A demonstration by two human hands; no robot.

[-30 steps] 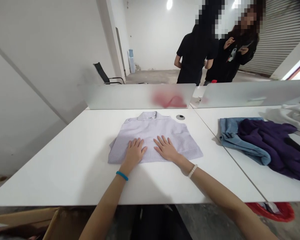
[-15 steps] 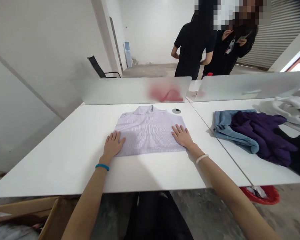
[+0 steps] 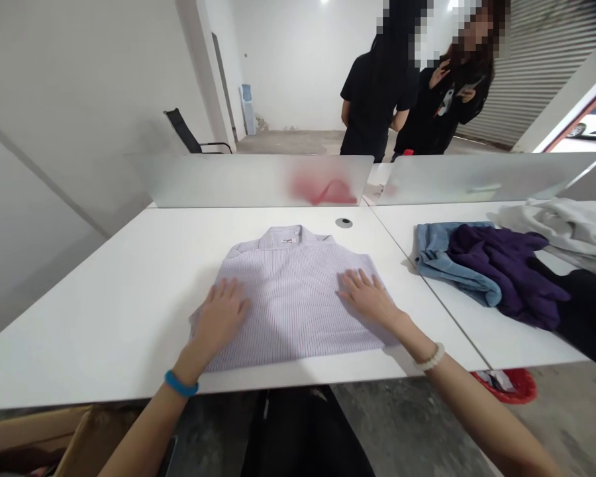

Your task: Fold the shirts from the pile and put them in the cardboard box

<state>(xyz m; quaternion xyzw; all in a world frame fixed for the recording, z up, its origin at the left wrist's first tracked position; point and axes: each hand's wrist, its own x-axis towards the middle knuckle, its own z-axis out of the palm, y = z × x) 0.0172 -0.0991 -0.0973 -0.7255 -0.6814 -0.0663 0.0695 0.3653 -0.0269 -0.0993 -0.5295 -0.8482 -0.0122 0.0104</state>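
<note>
A pale striped shirt [image 3: 293, 305] lies folded on the white table, its collar at the far side with a label showing. Over its left part is my left hand [image 3: 222, 315], palm down with fingers spread and slightly blurred. My right hand [image 3: 367, 295] is flat over the shirt's right part, fingers apart. Neither hand grips the cloth; whether the palms press on it or hover just above, I cannot tell. A blue band is on my left wrist and a pale beaded bracelet on my right.
Folded jeans [image 3: 427, 248], a purple garment [image 3: 506, 271] and white cloth [image 3: 571, 225] lie to the right. Frosted dividers [image 3: 248, 182] line the table's back. A red basket [image 3: 524, 387] and a cardboard box [image 3: 34, 430] stand below. Two people in black stand beyond.
The shirt has slid nearer to the table's front edge, and more of its length shows. My hands have come nearer with it. The camera view has shifted slightly.
</note>
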